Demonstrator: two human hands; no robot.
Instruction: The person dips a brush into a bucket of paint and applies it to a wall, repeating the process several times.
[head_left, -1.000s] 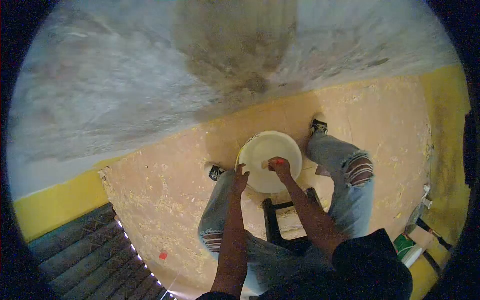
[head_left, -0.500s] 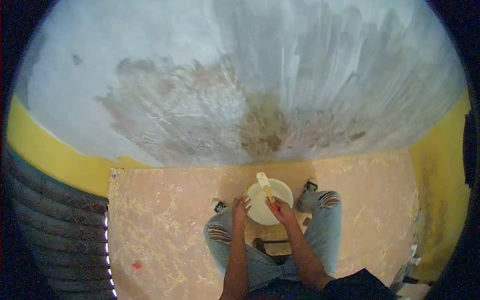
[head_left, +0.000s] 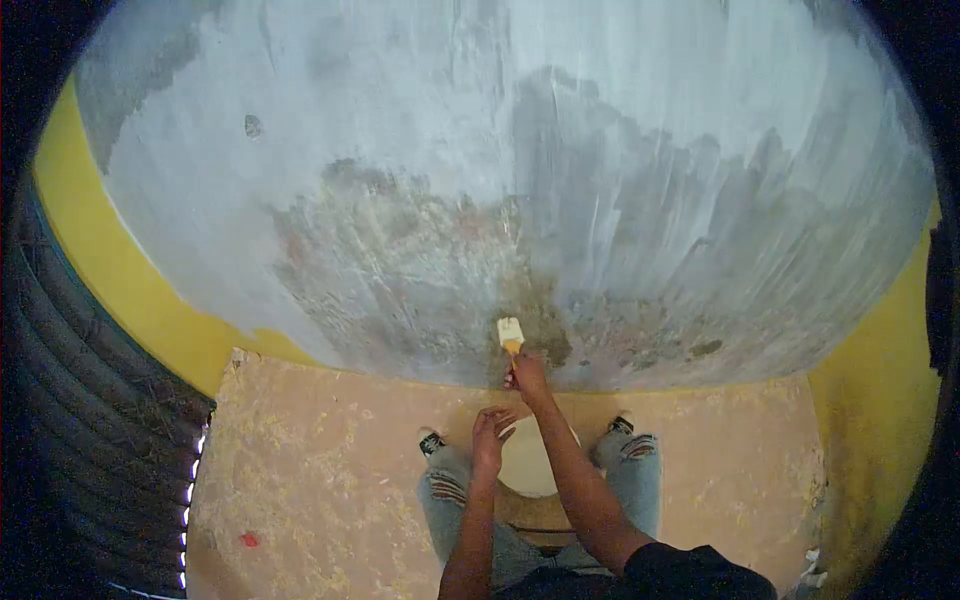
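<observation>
My right hand [head_left: 527, 375] is closed round the handle of a paintbrush [head_left: 510, 333], whose pale, paint-coated bristles point up at the lower part of the wall [head_left: 400, 250]. Below it, between my knees, is a round white bucket [head_left: 528, 465] with a pale surface inside; my right forearm crosses over part of it. My left hand [head_left: 490, 435] is at the bucket's upper left edge, fingers apart and holding nothing. The wall is patchy grey and white, with a darker brownish patch behind the brush.
Yellow wall sections [head_left: 140, 270] border the grey area on both sides. Dark ribbed material [head_left: 100, 420] stands at the left. The pinkish-tan floor [head_left: 330, 480] is spotted with flakes, and a small red scrap [head_left: 249, 540] lies on it. My jeans-clad legs flank the bucket.
My right hand has carried the paintbrush from over the bucket up to the wall. The left hand stays beside the bucket, its fingers more stretched over the edge. The view has tilted upward.
</observation>
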